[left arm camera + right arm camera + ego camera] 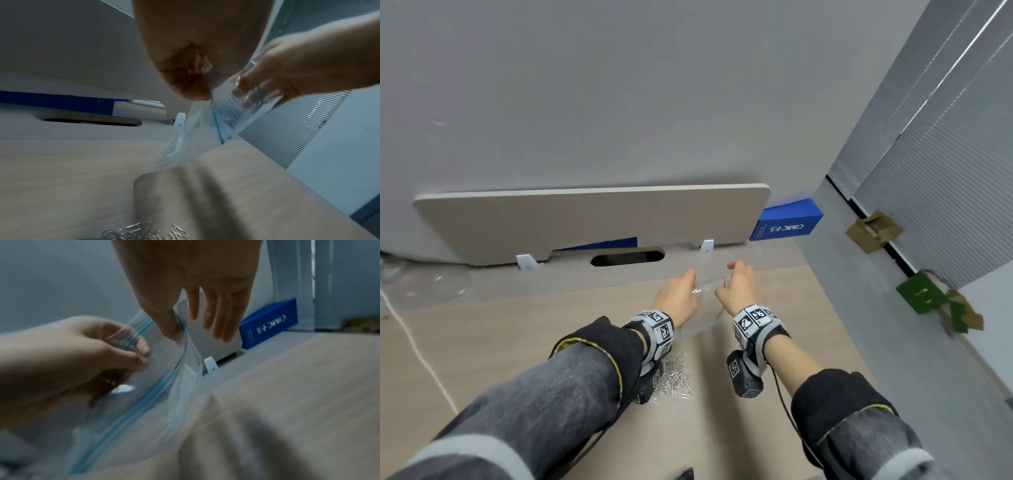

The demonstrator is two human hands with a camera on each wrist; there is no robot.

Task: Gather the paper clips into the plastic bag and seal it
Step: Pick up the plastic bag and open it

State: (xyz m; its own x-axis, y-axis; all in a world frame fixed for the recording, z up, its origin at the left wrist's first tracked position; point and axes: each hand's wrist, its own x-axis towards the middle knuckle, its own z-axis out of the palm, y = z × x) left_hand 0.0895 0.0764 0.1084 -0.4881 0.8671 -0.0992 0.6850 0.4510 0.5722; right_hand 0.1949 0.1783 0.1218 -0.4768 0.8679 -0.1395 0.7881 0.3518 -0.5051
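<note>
Both my hands, left hand (677,297) and right hand (739,287), pinch the limp, slippery clear plastic zip bag (164,386) at its blue-striped mouth; light silver paper clips (677,378) wait nearby on the worktop (517,342).

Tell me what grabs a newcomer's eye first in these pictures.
First, the two hands raised over the desk, left hand and right hand, each pinching one side of a clear bag at its blue zip strip. Next, the heap of paper clips lying on the desk under the left wrist, outside the bag. Behind them, a blue box stands at the desk's back right.
</note>
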